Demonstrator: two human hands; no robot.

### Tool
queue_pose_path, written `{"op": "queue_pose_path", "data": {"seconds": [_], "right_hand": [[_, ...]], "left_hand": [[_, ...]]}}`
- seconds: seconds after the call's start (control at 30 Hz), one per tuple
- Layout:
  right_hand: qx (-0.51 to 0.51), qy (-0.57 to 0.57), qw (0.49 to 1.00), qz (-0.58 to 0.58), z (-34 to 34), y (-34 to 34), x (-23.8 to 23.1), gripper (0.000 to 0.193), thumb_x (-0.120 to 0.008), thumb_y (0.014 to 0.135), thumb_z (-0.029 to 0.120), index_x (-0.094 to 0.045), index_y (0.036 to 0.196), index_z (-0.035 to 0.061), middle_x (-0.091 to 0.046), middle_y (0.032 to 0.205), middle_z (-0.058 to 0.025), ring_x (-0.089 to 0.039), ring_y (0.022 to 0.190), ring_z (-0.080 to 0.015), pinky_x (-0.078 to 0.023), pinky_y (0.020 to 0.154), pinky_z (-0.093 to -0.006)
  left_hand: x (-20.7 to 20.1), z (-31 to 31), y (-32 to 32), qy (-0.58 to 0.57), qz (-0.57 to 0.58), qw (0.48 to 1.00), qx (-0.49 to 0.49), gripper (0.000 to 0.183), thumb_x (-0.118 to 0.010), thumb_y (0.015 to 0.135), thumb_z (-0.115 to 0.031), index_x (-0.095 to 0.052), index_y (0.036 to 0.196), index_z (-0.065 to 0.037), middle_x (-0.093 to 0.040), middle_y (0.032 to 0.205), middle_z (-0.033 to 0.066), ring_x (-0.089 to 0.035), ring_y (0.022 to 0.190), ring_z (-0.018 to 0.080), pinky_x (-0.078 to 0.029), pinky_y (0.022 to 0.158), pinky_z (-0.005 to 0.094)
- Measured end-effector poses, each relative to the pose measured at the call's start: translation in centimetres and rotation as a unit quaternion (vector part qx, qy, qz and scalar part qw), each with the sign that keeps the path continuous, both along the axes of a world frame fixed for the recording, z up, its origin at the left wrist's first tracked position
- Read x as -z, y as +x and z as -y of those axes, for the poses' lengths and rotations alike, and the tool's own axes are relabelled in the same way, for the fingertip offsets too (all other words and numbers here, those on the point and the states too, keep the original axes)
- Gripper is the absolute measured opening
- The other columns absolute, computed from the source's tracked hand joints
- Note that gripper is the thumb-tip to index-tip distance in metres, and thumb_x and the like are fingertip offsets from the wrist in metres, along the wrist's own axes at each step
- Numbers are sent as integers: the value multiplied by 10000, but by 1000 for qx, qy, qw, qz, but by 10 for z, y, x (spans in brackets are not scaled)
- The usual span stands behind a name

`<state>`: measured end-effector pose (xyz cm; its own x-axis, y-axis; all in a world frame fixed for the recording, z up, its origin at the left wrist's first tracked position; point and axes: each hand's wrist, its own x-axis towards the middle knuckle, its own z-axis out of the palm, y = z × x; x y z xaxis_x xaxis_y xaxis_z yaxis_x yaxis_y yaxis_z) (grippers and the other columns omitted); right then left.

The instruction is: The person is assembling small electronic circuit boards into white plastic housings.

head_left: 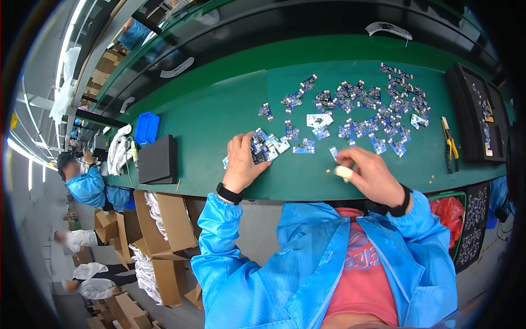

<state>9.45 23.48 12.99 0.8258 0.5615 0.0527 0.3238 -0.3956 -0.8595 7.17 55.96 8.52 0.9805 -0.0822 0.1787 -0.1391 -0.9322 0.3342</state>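
Observation:
Small blue circuit boards lie over the green tabletop (213, 109). My left hand (239, 164) curls against the left side of a heap of circuit boards (263, 143), thumb at its near edge and fingertips at its far edge. To the right, my right hand (372, 172) is closed in a pinch, with a pale cover (344, 172) on one digit. A small circuit board (333, 152) shows at its fingertips; the fingers partly hide it. Beyond my hands, loose boards (350, 96) spread across the middle and right, and a whiter board (319, 120) lies among them.
Yellow-handled pliers (450, 145) lie right of the boards, beside a black tray (466, 109). At left are a dark flat box (158, 160), a blue bin (146, 128) and white cloth (119, 151). Cardboard boxes (170, 219) stand below; a co-worker in blue (87, 186) sits farther left.

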Motion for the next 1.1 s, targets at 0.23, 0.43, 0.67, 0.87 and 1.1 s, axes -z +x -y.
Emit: {"op": "queue_pose_path", "data": {"seconds": [0.23,0.43,0.67,0.87,1.1], "right_hand": [[12,78,997,-19,-78,19,26,397,-638,852,139,-523,1201,-9,-632,1039,-187,-627,956,-315,-499,765,-374],[37,57,998,-11,-77,20,25,339,-632,831,62,-583,1159,-7,-644,1020,-142,-630,881,-255,-490,739,-345],[123,159,978,-49,-43,32,37,379,-667,859,97,-567,1218,33,-625,1003,-81,-550,760,-105,-477,660,-258],[109,343,914,-186,-37,38,50,393,-597,888,-6,-495,1267,-33,-590,1097,-78,-586,973,-116,-495,791,-237],[146,158,967,-133,-40,30,48,382,-670,793,21,-565,1160,21,-613,1024,-96,-620,818,-139,-508,682,-286]], "left_hand": [[-32,35,-14,-92,38,993,68,868,-845,543,-81,-468,1325,-53,-421,1189,185,-450,1119,359,-437,940,423],[-31,33,-14,-208,76,974,34,914,-867,566,-115,-416,1357,-30,-426,1246,196,-458,1176,331,-405,998,412],[-44,-1,-16,-473,240,830,-172,371,-580,925,-94,-471,1267,2,-529,1247,128,-489,1192,241,-377,1023,377],[15,51,-56,-865,-45,497,-50,395,-518,974,-264,-444,1305,-61,-467,1363,88,-419,1287,252,-313,1087,490],[17,125,-14,-876,-39,477,-56,361,-528,932,6,-489,1281,-77,-561,1249,77,-549,1139,228,-448,986,435]]}}
